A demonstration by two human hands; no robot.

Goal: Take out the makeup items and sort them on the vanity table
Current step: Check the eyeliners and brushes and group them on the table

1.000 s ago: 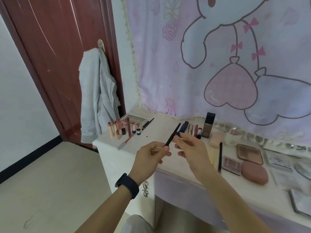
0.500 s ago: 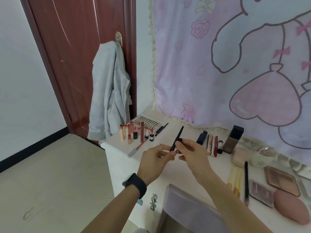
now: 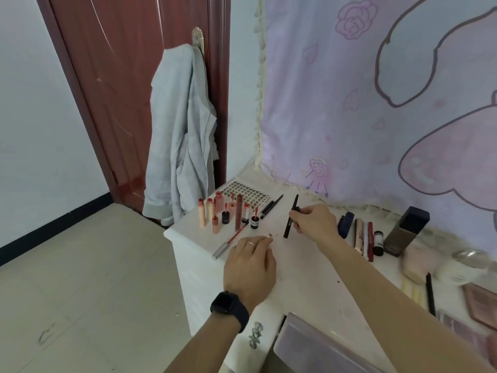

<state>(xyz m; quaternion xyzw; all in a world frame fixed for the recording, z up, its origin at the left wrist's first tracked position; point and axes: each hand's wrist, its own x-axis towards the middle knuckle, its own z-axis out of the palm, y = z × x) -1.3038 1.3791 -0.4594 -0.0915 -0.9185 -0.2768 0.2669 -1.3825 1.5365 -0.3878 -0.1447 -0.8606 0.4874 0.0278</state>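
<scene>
Right of the upright lip tubes (image 3: 238, 212) we find bare vanity table (image 3: 301, 265), bounded farther right by a row of lying pens (image 3: 363, 238). Our right hand (image 3: 314, 224), gripping a black pencil (image 3: 295, 203), and our left hand (image 3: 250, 262) fill that gap's middle.

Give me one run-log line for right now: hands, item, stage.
left hand: palm down on vanity table | right hand: holds black pencil, tilted | stage: pencil not yet laid down
</scene>
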